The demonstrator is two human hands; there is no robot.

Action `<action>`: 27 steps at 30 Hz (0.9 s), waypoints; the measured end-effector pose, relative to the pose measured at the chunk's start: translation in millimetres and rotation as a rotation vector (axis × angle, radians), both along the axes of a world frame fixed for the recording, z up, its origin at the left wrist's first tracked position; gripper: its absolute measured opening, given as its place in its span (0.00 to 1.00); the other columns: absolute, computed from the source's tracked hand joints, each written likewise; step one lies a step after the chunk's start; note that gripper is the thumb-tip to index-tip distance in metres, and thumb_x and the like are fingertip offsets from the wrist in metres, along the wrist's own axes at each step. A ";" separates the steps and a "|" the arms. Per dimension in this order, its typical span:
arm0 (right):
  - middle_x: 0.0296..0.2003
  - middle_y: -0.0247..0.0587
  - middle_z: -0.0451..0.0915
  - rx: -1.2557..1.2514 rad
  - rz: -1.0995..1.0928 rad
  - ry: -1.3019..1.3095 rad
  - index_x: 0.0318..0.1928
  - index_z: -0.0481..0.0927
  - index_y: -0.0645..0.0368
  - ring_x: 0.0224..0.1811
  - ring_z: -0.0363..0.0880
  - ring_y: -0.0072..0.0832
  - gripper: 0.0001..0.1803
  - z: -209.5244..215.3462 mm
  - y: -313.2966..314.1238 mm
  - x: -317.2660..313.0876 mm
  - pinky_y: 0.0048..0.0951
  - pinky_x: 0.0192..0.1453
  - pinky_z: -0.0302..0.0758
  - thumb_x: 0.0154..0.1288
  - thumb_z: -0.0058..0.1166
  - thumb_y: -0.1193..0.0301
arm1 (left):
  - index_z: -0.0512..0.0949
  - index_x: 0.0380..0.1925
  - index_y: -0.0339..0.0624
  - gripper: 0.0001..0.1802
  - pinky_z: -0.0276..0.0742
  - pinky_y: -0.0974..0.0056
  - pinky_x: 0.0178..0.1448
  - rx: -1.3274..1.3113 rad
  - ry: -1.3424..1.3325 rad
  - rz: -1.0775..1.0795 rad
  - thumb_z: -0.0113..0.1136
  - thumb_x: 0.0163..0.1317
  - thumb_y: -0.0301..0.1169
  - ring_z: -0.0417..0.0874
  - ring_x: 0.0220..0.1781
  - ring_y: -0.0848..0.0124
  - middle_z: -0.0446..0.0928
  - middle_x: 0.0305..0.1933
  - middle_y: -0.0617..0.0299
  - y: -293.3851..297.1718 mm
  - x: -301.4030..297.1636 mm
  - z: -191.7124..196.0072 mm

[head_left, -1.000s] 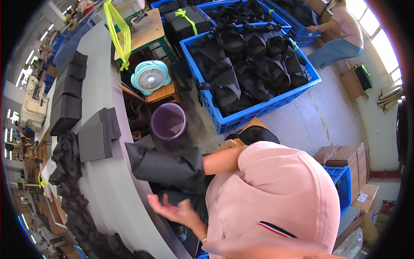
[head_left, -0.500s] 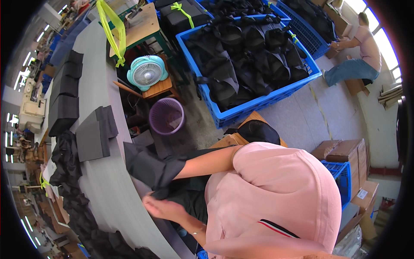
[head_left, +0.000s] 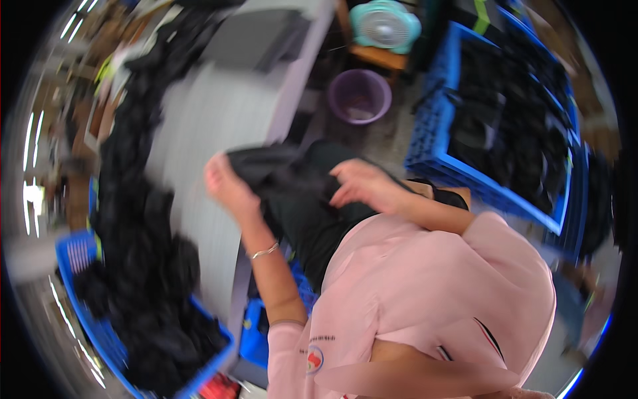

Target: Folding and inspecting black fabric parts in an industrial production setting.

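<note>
Over the table's near edge, my left hand (head_left: 229, 188), with a bracelet at its wrist, is closed on the edge of a black fabric piece (head_left: 262, 161). The cloth stretches from that hand across the front of my dark trousers, and its lower outline merges with them. My right hand (head_left: 364, 186) is at the other side of the cloth, fingers bent but apart. Blur hides whether its fingertips touch the cloth. A long heap of black fabric pieces (head_left: 143, 219) runs along the table's far side, left of my left hand.
A grey table (head_left: 199, 126) bears a stack of dark grey sheets (head_left: 256, 36). The heap spills into a blue crate (head_left: 86, 312) at lower left. Beyond the table are a purple bin (head_left: 359, 96), a turquoise fan (head_left: 385, 26) and a blue crate (head_left: 435, 126) of black pieces.
My view has swung left along the table, bringing the lower-left crate into sight. The black fabric has moved with my hands. My right hand, formerly behind the cloth, now shows with its fingers apart.
</note>
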State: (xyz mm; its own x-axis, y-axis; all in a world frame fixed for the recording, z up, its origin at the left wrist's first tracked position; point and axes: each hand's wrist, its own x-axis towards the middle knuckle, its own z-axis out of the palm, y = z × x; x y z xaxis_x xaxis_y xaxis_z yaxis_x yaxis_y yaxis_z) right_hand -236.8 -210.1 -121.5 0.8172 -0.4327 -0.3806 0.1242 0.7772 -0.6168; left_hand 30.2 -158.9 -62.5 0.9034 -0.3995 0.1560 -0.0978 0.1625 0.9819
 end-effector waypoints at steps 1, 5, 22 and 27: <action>0.59 0.46 0.71 -0.213 -0.119 0.140 0.66 0.64 0.60 0.64 0.75 0.40 0.29 -3.4 -6.4 1.1 0.43 0.66 0.71 0.69 0.57 0.67 | 0.80 0.39 0.37 0.07 0.73 0.70 0.48 -0.026 -0.014 -0.063 0.59 0.70 0.31 0.75 0.41 0.79 0.78 0.38 0.67 6.1 -5.5 -2.5; 0.67 0.46 0.65 -0.978 -0.277 0.132 0.72 0.58 0.61 0.72 0.63 0.37 0.38 23.8 -13.9 39.4 0.39 0.72 0.63 0.67 0.60 0.66 | 0.78 0.35 0.35 0.09 0.68 0.76 0.40 0.032 -0.086 -0.175 0.58 0.72 0.30 0.69 0.35 0.84 0.73 0.31 0.73 15.2 -42.2 0.9; 0.31 0.27 0.82 -0.163 0.151 -0.110 0.34 0.81 0.57 0.35 0.80 0.16 0.12 48.4 -22.3 88.2 0.19 0.40 0.77 0.74 0.56 0.63 | 0.79 0.43 0.39 0.10 0.79 0.68 0.52 -0.203 1.135 -0.506 0.55 0.73 0.34 0.82 0.44 0.74 0.81 0.44 0.64 78.3 -82.4 -14.0; 0.24 0.21 0.74 -0.700 0.372 0.080 0.34 0.82 0.64 0.33 0.71 0.09 0.13 31.6 0.8 101.8 0.18 0.37 0.71 0.71 0.59 0.65 | 0.79 0.52 0.36 0.15 0.79 0.61 0.54 -0.181 0.603 -0.738 0.54 0.70 0.33 0.83 0.49 0.68 0.81 0.50 0.59 96.2 -122.4 -16.5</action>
